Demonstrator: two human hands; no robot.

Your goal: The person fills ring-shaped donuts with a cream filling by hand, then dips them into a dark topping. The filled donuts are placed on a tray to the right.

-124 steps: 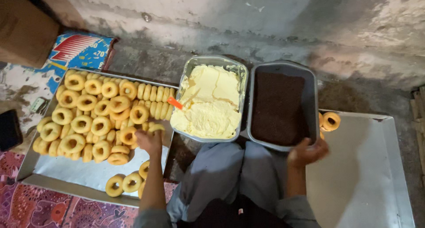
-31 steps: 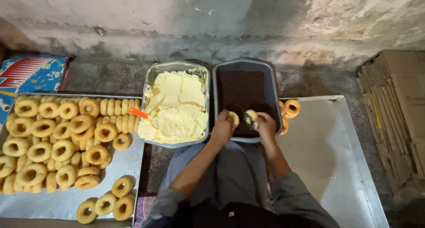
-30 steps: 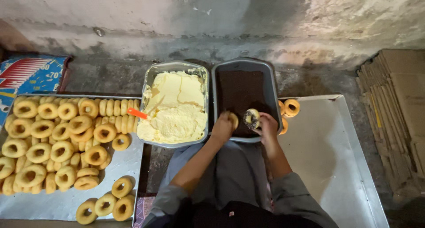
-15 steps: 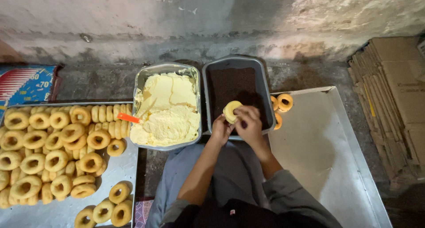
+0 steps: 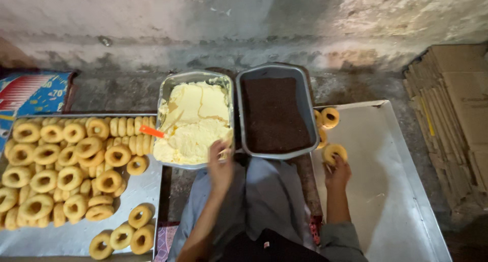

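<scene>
**Hands part: ring goes out to the right tray, left hand comes back to the cream**

Half a second ago both hands were together over the dark crumb pan, working one ring between them. Now they are apart, so the coating step on that ring looks finished, and it is being set down with the done ones.

Far to the left of both grips, the big metal tray (image 5: 76, 239) carries the heap of plain rings (image 5: 61, 165), none of them touched. The left hand (image 5: 221, 163) hangs at the near edge of the cream pan (image 5: 170, 81), its fingers blurred over the pale cream (image 5: 195, 122). I cannot tell whether this grip is loose or pinched, or whether it holds anything. The orange scraper (image 5: 151, 132) lies in the cream just left of it, untouched.

Between the two grips sits the crumb pan (image 5: 305, 114), full of dark crumbs (image 5: 274, 114), with no hand in it.

The right hand (image 5: 338, 173) reaches onto the right tray (image 5: 386, 191). Its fingertips close lightly on the near edge of the coated ring (image 5: 334, 152), which lies flat just beyond the grip, beside the crumb pan's right wall. Two more finished rings (image 5: 329, 117) lie a little farther out. Stacked cardboard (image 5: 452, 119) stands well to the right.
</scene>
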